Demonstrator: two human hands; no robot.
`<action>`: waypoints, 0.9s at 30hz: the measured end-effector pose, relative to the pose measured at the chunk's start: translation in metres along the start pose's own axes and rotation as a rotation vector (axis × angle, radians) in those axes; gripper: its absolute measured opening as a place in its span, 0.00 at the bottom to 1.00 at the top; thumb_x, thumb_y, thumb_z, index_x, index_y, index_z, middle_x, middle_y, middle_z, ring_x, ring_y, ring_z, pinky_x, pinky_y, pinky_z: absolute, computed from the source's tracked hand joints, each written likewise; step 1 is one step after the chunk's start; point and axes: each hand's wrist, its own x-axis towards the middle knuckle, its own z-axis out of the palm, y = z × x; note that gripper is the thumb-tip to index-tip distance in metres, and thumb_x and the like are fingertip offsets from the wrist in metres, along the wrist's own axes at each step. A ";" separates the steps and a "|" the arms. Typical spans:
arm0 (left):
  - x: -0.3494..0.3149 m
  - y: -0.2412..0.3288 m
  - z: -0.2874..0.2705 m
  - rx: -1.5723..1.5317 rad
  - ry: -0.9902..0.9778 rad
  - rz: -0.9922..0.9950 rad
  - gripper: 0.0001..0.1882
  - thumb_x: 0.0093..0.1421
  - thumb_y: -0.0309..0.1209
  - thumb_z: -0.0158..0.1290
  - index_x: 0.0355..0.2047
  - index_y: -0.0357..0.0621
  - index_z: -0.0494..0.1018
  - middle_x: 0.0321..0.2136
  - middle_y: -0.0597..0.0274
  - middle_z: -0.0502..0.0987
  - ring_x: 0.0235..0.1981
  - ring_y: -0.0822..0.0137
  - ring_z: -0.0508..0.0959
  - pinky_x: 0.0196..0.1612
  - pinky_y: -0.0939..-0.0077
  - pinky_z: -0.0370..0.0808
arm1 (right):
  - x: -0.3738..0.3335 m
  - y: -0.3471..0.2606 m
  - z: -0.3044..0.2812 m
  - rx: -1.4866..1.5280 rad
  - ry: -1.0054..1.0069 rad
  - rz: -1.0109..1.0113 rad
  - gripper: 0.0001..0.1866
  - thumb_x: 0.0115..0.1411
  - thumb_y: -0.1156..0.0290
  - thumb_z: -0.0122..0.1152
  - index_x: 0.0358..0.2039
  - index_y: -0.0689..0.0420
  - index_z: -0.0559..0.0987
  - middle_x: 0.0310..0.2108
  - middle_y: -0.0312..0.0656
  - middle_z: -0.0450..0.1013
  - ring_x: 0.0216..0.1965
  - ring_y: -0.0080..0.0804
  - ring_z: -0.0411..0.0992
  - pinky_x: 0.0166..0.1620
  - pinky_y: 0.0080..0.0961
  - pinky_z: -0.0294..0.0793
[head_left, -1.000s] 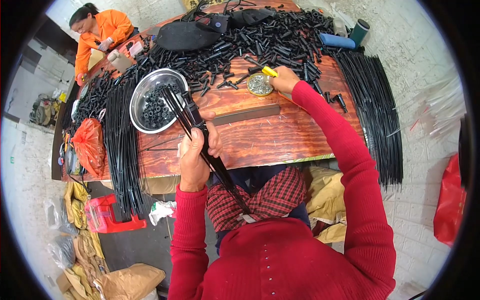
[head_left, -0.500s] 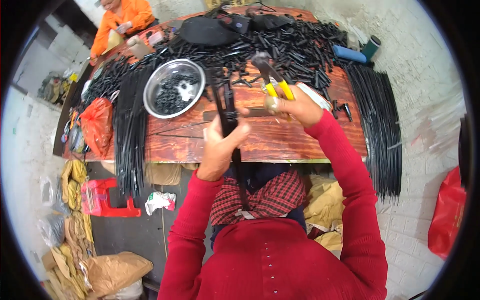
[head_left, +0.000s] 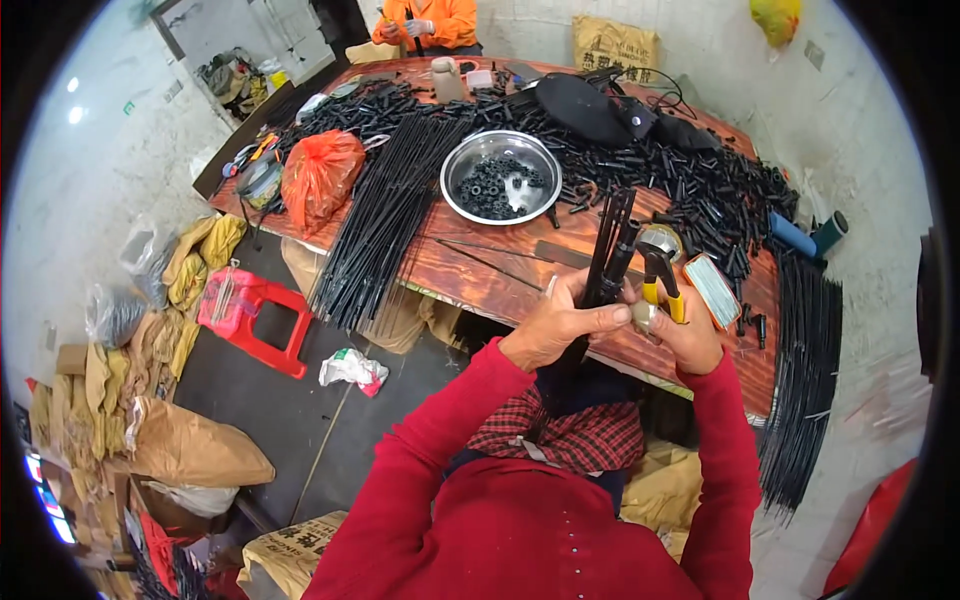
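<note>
A bundle of thin black rods with black tubular pieces on it [head_left: 610,255] stands upright in my left hand [head_left: 562,322], its fingers wrapped round it. Pliers with yellow handles [head_left: 676,304] are gripped in my right hand [head_left: 694,340], their dark jaws pointing up and away from me. Both hands meet above the near table edge, the pliers just right of the bundle. Beyond them sits a steel bowl [head_left: 448,192] holding many small black rings [head_left: 485,192]. Left of the bowl lies a heap of long black rods [head_left: 385,215].
Short black tubes [head_left: 690,205] cover the far table. A second rod heap [head_left: 803,370] hangs off the right edge, near a white-and-orange case [head_left: 712,290]. A red bag [head_left: 320,180] sits left; a red stool [head_left: 255,312] lies on the floor. Across the table works a person in orange [head_left: 445,22].
My view has swung left, so the table appears shifted right. My hands have come together, bringing the raised pliers down beside the rod bundle.
</note>
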 end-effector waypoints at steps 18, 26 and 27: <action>0.002 -0.005 -0.005 0.191 0.211 -0.031 0.11 0.55 0.31 0.63 0.35 0.37 0.76 0.23 0.69 0.75 0.23 0.80 0.71 0.26 0.85 0.66 | -0.002 0.014 0.014 -0.418 0.366 -0.080 0.11 0.55 0.78 0.60 0.40 0.64 0.77 0.31 0.34 0.72 0.34 0.18 0.68 0.38 0.19 0.68; 0.020 0.001 -0.007 0.214 0.084 -0.051 0.11 0.56 0.29 0.60 0.36 0.37 0.74 0.23 0.66 0.73 0.22 0.77 0.70 0.26 0.82 0.66 | 0.004 -0.012 -0.007 -0.594 0.235 -0.451 0.13 0.49 0.75 0.68 0.36 0.62 0.77 0.29 0.45 0.74 0.29 0.40 0.74 0.33 0.27 0.71; 0.019 0.000 -0.014 0.298 0.076 -0.046 0.14 0.56 0.28 0.60 0.41 0.37 0.72 0.25 0.65 0.74 0.23 0.76 0.71 0.27 0.80 0.68 | 0.003 -0.013 -0.005 -0.680 0.244 -0.481 0.16 0.49 0.68 0.70 0.36 0.60 0.78 0.30 0.44 0.74 0.31 0.41 0.74 0.34 0.29 0.72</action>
